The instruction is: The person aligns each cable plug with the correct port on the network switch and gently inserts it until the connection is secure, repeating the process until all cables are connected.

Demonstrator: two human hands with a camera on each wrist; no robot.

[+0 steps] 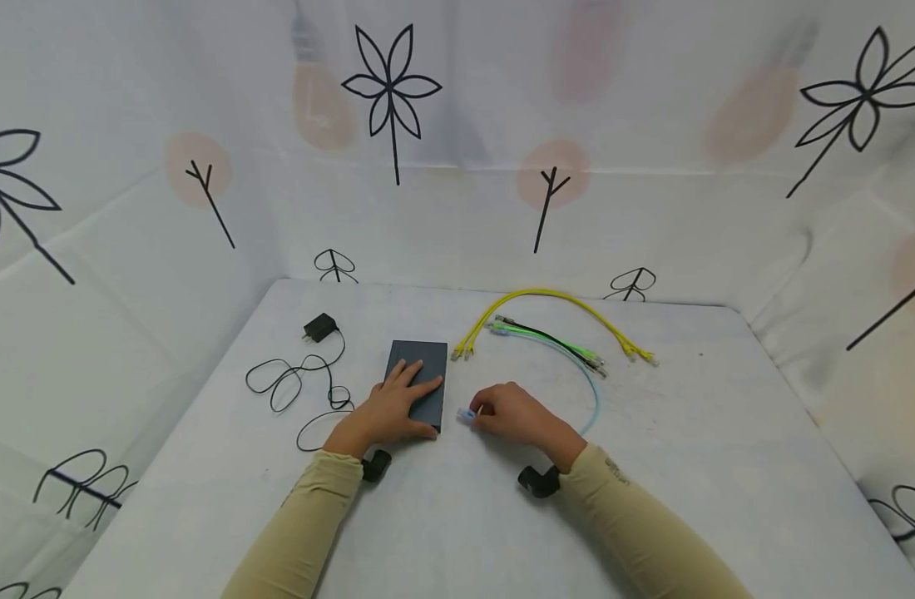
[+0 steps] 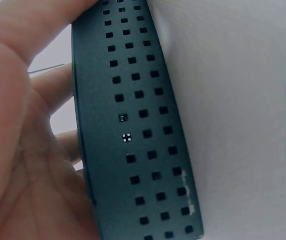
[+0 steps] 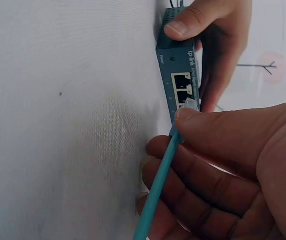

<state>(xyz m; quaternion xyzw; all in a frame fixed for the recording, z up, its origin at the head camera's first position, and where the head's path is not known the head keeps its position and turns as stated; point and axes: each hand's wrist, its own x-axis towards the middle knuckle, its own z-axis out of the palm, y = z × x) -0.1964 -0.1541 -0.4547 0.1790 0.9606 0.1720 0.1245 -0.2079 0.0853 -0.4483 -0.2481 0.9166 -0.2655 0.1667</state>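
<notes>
A dark network switch (image 1: pixel 431 408), marked tp-link, lies on the table. My left hand (image 1: pixel 399 408) holds it, fingers spread over its top and thumb against the near vented side (image 2: pixel 143 125). Just right of it my right hand (image 1: pixel 513 412) pinches the clear plug (image 3: pixel 190 104) of a light blue Ethernet cable (image 1: pixel 595 399) between thumb and fingers. In the right wrist view the plug is in front of the ports (image 3: pixel 182 87) and overlaps the lower one; whether they touch I cannot tell. The cable's other plug (image 1: pixel 500 332) lies farther back.
Yellow Ethernet cables (image 1: pixel 536 292) curve across the back of the table, with black and green cables (image 1: pixel 577 349) before them. A black power adapter (image 1: pixel 320 327) lies at left, its thin cord (image 1: pixel 308 366) looped toward the switch. Patterned cloth (image 1: pixel 465 216) hangs behind.
</notes>
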